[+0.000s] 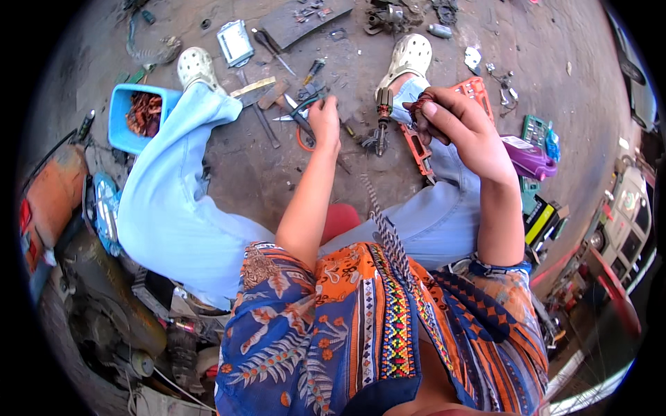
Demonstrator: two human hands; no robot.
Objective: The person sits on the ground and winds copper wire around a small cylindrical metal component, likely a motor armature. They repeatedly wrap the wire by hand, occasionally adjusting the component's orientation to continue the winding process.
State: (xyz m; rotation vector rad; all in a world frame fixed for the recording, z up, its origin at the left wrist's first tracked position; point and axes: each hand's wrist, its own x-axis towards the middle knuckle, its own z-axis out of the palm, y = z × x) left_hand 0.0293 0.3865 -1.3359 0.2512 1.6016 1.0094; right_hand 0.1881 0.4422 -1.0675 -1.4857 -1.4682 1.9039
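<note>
My left hand (pixel 325 125) is curled at a dark tool with blue handles (pixel 304 104), among hammers (pixel 270 96), an orange-handled tool (pixel 304 139) and other hand tools on the floor; what its fingers hold is hidden. My right hand (pixel 458 128), above my right leg, is closed on dark reddish wire (pixel 420 104). Just left of its fingers is a motor armature (pixel 384 104) with a ridged shaft pointing toward me; I cannot tell whether they touch it. An orange tool case (pixel 472 90) lies open beside and partly behind that leg.
A blue bin of copper-coloured scrap (pixel 121 97) is left of my leg. A flat metal plate (pixel 319 28) and greasy parts (pixel 385 17) lie beyond my feet. A purple case (pixel 534 159) and green cases (pixel 533 132) are at right, cars (pixel 617 229) farther out, and machinery (pixel 111 298) at lower left.
</note>
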